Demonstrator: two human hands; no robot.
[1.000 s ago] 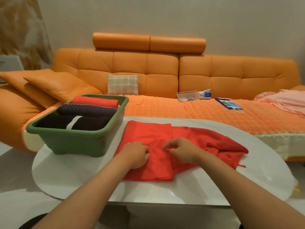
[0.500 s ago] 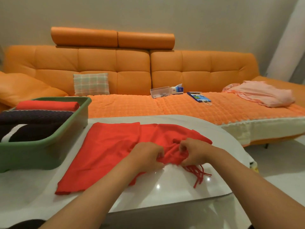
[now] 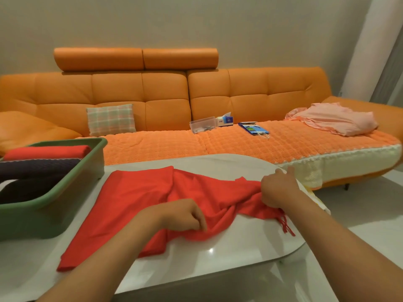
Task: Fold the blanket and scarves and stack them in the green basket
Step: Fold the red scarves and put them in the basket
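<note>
The scarf [image 3: 135, 199] is lying on the table [image 3: 229, 247], spread flat at its left and bunching into folds toward its right end. The left hand [image 3: 181, 214] is pinching the near edge of the scarf with curled fingers, knuckles up, about midway along the cloth. The right hand [image 3: 278, 188] is clenching the gathered right end, thumb sticking up, and is sitting close to the table's far-right rim. The fringe [image 3: 286, 225] is trailing onto bare tabletop just beside the right wrist.

The scarf's left edge is running diagonally from a far corner near the basket [image 3: 65, 184] down to a near corner that is lying well inside the table's front edge. A strip of bare table is showing between that edge and the basket's right wall. The basket is standing on the table's left side, partly cut off by the frame. Inside it, a folded red cloth [image 3: 48, 152] is lying along the far wall, with dark folded cloths [image 3: 37, 168] filling the space nearer the camera, all sitting below the rim.

Bare tabletop is stretching in front of the scarf to the rounded near-right corner, and more is showing behind the scarf up to the far edge. The sofa [image 3: 165, 90] is running close behind that far edge. Open floor [image 3: 359, 203] is lying to the right of the table.
</note>
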